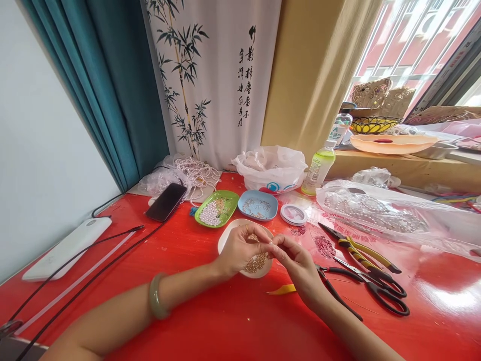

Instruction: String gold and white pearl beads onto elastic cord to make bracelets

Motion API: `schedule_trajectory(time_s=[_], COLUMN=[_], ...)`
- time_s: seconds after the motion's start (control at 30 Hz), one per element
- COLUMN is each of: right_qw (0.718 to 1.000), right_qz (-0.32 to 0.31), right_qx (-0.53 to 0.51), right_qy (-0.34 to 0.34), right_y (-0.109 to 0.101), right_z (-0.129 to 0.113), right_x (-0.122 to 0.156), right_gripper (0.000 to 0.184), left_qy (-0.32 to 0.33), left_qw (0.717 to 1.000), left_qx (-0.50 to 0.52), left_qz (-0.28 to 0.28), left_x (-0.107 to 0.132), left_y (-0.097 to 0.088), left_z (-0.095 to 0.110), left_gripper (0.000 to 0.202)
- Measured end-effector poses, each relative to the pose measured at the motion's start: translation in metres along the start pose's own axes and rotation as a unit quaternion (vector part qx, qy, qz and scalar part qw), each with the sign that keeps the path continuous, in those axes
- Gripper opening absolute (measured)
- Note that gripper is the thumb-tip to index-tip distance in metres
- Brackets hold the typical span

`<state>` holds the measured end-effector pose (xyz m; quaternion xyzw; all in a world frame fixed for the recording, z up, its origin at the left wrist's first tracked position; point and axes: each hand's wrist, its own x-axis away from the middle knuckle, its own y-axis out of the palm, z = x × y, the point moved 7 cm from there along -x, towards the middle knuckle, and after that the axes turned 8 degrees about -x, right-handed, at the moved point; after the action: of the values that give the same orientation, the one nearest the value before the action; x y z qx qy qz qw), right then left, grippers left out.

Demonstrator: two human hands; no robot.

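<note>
My left hand (237,251) and my right hand (303,271) meet over a white plate (224,239), thumbs and forefingers pinched closed with the tips together. A tiny pale thing shows at the fingertips, too small to name. Gold beads (259,262) lie on the plate, partly hidden by my left hand. Just behind it stand a green dish (232,200) with white beads (209,213) and small gold pieces, and a blue dish (273,206) with small metal pieces. Below my right hand lies a yellow pointed tool (284,289), partly covered.
Pliers (358,248), scissors (376,283) and red-handled cutters (334,291) lie at right, near red beads (324,246) and a round lidded box (293,214). Behind are a plastic bag (272,173) and a bottle (319,168). A phone (166,202), power bank (67,248) and cables sit left.
</note>
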<state>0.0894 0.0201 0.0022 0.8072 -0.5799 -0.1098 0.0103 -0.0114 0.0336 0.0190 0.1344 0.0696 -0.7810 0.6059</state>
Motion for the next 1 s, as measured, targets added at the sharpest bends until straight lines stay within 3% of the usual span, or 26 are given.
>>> schedule_trajectory(time_s=[0.53, 0.8, 1.0], right_qw=[0.999, 0.992, 0.976], right_qz=[0.037, 0.049, -0.010], right_qx=[-0.001, -0.083, -0.165], right_qy=[-0.001, 0.075, 0.140], right_y=[-0.009, -0.014, -0.004], right_z=[-0.001, 0.012, 0.012], right_x=[-0.003, -0.004, -0.005], right_gripper=[0.015, 0.021, 0.014], left_qy=[-0.016, 0.015, 0.024], left_qw=[1.000, 0.995, 0.992], left_qx=[-0.023, -0.094, -0.122], left_qz=[0.002, -0.006, -0.008], left_x=[-0.002, -0.003, -0.002], left_y=[-0.003, -0.005, -0.004], left_z=[-0.003, 0.006, 0.009], left_gripper=[0.014, 0.008, 0.011])
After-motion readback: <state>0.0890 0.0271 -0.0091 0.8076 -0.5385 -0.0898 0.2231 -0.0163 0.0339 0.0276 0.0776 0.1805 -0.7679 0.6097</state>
